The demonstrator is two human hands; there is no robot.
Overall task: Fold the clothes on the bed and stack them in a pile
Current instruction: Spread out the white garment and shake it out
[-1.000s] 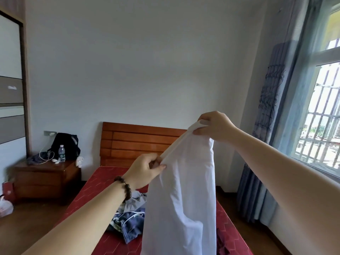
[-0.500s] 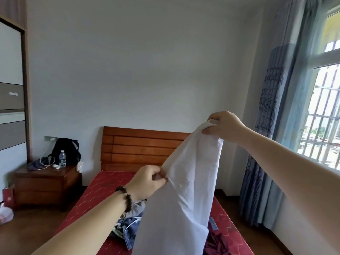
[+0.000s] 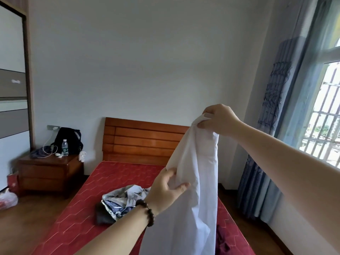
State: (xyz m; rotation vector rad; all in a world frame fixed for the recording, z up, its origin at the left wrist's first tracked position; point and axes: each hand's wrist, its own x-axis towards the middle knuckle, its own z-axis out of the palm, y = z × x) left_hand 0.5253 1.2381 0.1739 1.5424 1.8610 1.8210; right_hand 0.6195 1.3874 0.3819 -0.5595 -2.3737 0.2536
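Observation:
A white garment hangs in the air over the red bed. My right hand grips its top corner, up high on the right. My left hand, with a bead bracelet on the wrist, pinches the garment's left edge lower down. Behind my left arm a heap of blue, grey and white clothes lies crumpled in the middle of the bed. A dark red piece of cloth shows on the bed to the right of the hanging garment.
A wooden headboard stands at the far end of the bed. A wooden nightstand at the left carries a black bag and a water bottle. Blue curtains and a barred window line the right wall.
My left hand has slid down and to the right along the garment's edge. My right hand has held its corner high. The camera has tilted down, showing more of the bed.

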